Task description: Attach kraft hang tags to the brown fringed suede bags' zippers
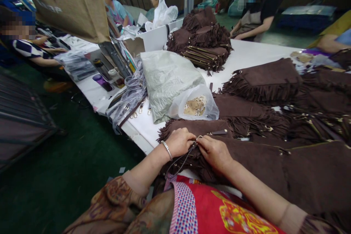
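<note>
My left hand (pixel 178 142), with a silver bangle at the wrist, is closed in a pinch on a thin dark strap (pixel 184 163), which hangs in a loop below the fingers. Right beside it, my right hand (pixel 216 153) pinches a small metal clasp (pixel 199 137) at the strap's upper end. Fingertips of both hands nearly meet and partly hide the clasp. Beneath and behind them lies a brown fringed suede bag (pixel 178 125). A zipper pull tab (pixel 219 132) rests just beyond my right hand.
A pale plastic sack (pixel 170 76) and a clear bag of tags (pixel 195 106) stand ahead. Brown fringed bags lie in piles (pixel 263 76) to the right and far back (pixel 203 36). Metal clips (pixel 140 109) lie near the left table edge. Several people sit around the tables.
</note>
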Demonstrator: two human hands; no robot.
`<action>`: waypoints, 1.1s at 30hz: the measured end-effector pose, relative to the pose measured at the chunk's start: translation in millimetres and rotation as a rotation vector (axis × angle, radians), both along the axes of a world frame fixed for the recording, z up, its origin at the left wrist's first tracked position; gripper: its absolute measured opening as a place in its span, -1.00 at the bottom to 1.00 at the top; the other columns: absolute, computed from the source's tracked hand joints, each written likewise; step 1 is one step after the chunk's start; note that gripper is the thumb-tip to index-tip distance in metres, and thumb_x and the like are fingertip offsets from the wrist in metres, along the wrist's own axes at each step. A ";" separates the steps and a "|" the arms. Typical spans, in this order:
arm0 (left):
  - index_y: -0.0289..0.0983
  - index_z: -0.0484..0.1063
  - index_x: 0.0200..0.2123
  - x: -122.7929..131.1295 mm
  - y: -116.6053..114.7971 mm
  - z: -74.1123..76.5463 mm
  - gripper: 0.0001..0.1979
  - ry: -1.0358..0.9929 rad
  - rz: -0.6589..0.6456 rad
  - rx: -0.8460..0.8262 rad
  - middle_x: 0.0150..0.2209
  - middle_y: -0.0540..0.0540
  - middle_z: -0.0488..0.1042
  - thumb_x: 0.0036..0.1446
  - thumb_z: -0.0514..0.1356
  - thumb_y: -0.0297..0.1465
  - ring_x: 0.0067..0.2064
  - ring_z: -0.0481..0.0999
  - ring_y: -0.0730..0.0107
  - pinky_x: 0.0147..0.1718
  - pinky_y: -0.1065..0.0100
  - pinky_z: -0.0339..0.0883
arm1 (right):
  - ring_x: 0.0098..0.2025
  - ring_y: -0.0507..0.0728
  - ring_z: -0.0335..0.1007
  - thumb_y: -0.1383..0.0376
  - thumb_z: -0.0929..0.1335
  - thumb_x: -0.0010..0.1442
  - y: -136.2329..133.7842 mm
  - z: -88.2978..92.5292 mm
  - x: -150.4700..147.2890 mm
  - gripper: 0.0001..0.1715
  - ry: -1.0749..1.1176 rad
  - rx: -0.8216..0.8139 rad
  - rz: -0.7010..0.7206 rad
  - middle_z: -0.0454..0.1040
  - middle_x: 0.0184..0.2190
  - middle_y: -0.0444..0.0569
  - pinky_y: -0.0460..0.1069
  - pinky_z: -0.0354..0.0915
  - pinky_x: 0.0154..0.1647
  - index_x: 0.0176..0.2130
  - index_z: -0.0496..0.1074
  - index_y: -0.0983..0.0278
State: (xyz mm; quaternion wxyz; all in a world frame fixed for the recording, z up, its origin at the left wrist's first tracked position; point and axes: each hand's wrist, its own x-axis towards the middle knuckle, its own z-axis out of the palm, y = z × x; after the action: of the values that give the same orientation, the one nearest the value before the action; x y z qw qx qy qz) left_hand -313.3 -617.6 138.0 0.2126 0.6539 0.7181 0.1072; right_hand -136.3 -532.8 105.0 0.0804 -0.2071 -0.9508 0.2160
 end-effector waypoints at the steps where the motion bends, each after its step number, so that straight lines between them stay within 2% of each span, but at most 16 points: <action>1: -0.10 0.56 -0.12 0.1 2.4 -0.5 -0.76 0.016 -0.024 -0.029 -0.24 -0.10 0.50 0.21 0.13 -0.32 -0.13 0.48 0.21 -0.09 0.25 0.30 | -0.19 0.10 0.44 0.32 0.20 0.33 -0.6 0.0 0.0 -0.71 0.002 0.006 -0.002 0.52 -0.22 -0.02 -0.07 0.22 -0.23 -0.10 0.47 0.22; 5: -0.18 0.58 -0.30 3.2 6.2 -1.3 -0.76 0.031 -0.053 -0.006 -0.30 -0.12 0.50 0.22 0.09 -0.34 -0.18 0.48 0.21 -0.12 0.23 0.30 | -0.20 0.11 0.45 0.30 0.20 0.33 -1.7 2.3 0.4 -0.71 -0.020 -0.001 -0.021 0.52 -0.25 -0.02 -0.06 0.23 -0.22 -0.09 0.47 0.22; 8: -0.25 0.54 -0.40 -1.2 6.1 0.0 -0.78 -0.125 0.078 0.130 -0.33 -0.11 0.50 0.17 0.10 -0.41 -0.21 0.47 0.28 -0.13 0.28 0.31 | -0.18 0.14 0.45 0.26 0.22 0.32 -0.2 7.6 4.2 -0.73 -0.051 -0.023 -0.078 0.54 -0.23 -0.01 -0.03 0.24 -0.18 -0.10 0.47 0.21; 10: -0.28 0.49 -0.45 -6.7 6.2 2.1 -0.82 -0.325 0.274 0.193 -0.37 -0.08 0.49 0.12 0.11 -0.43 -0.26 0.46 0.34 -0.17 0.32 0.32 | -0.18 0.16 0.45 0.25 0.26 0.29 1.5 12.9 9.2 -0.77 -0.091 -0.038 -0.101 0.55 -0.26 0.00 -0.01 0.24 -0.16 -0.19 0.49 0.21; 13: -0.30 0.42 -0.41 -10.3 5.9 6.3 -0.87 -0.795 0.523 0.166 -0.38 -0.06 0.48 0.09 0.11 -0.38 -0.39 0.41 0.44 -0.40 0.40 0.29 | -0.23 0.16 0.43 0.26 0.29 0.23 2.9 22.1 18.4 -0.80 -0.108 -0.119 -0.094 0.54 -0.37 -0.03 0.00 0.23 -0.18 -0.36 0.48 0.22; 15: -0.29 0.34 -0.36 -7.0 4.9 8.8 -0.86 -1.124 0.563 0.092 -0.30 -0.09 0.49 0.09 0.12 -0.33 -0.44 0.39 0.51 -0.51 0.45 0.22 | -0.28 0.12 0.41 0.26 0.29 0.22 2.3 27.7 24.1 -0.80 -0.061 -0.231 -0.124 0.52 -0.40 -0.07 -0.02 0.22 -0.22 -0.41 0.44 0.22; 17: -0.27 0.26 -0.36 -0.9 3.3 10.6 -0.85 -1.279 0.557 0.034 -0.31 -0.08 0.47 0.12 0.09 -0.30 -0.47 0.39 0.53 -0.53 0.46 0.21 | -0.37 0.09 0.39 0.23 0.29 0.22 0.3 32.0 28.5 -0.79 -0.027 -0.352 -0.185 0.49 -0.45 -0.11 -0.04 0.21 -0.32 -0.43 0.40 0.22; 19: -0.24 0.22 -0.37 4.8 1.0 12.1 -0.85 -1.167 0.564 0.036 -0.46 0.03 0.39 0.17 0.03 -0.28 -0.54 0.34 0.53 -0.55 0.45 0.22 | -0.42 0.08 0.37 0.19 0.30 0.21 -2.9 34.7 30.9 -0.79 -0.016 -0.439 -0.228 0.47 -0.50 -0.14 -0.05 0.19 -0.38 -0.41 0.39 0.22; 21: -0.24 0.28 -0.33 7.9 -2.2 14.1 -0.87 -0.833 0.510 0.086 -0.55 0.09 0.29 0.19 0.03 -0.31 -0.56 0.30 0.50 -0.52 0.42 0.24 | -0.36 0.10 0.42 0.21 0.33 0.17 -7.4 35.4 30.6 -0.87 0.031 -0.528 -0.221 0.52 -0.43 -0.14 -0.04 0.22 -0.32 -0.31 0.45 0.20; 24: -0.25 0.42 -0.21 7.8 -9.3 19.4 -0.85 -0.255 0.280 0.102 -0.47 0.02 0.39 0.12 0.14 -0.41 -0.38 0.44 0.38 -0.32 0.35 0.32 | -0.22 0.11 0.45 0.31 0.33 0.11 -16.0 33.1 24.9 -0.76 0.148 -0.735 -0.181 0.57 -0.28 -0.11 -0.03 0.27 -0.17 -0.18 0.51 0.20; 27: -0.26 0.49 -0.35 7.3 -17.6 27.1 -0.85 0.151 0.138 0.002 -0.33 -0.13 0.44 0.14 0.12 -0.44 -0.24 0.49 0.25 -0.23 0.28 0.33 | -0.36 0.08 0.41 0.27 0.33 0.10 -26.5 28.9 15.8 -0.81 0.177 -0.929 -0.251 0.54 -0.43 -0.11 -0.06 0.28 -0.30 -0.36 0.54 0.28; 30: -0.26 0.49 -0.41 9.9 -25.4 35.7 -0.79 0.279 0.137 -0.032 -0.25 -0.19 0.44 0.19 0.08 -0.41 -0.22 0.49 0.24 -0.26 0.30 0.32 | -0.53 0.02 0.29 0.17 0.38 0.05 -38.3 24.5 8.0 -0.76 0.219 -1.143 -0.389 0.45 -0.56 -0.14 -0.09 0.21 -0.52 -0.41 0.52 0.30; 33: -0.26 0.45 -0.34 14.1 -33.6 41.5 -0.83 0.209 0.148 -0.059 -0.31 -0.15 0.48 0.21 0.07 -0.41 -0.26 0.51 0.25 -0.29 0.32 0.30 | -0.60 -0.01 0.21 0.11 0.41 0.00 -49.9 19.3 4.0 -0.71 0.283 -1.333 -0.472 0.40 -0.60 -0.17 -0.10 0.18 -0.62 -0.38 0.50 0.30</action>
State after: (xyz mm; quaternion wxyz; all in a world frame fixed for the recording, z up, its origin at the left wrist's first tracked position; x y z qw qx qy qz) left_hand -299.2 -651.2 179.5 0.1475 0.6003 0.7854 0.0327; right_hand -132.3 -582.7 124.3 0.1038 -0.3822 -0.5273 0.7517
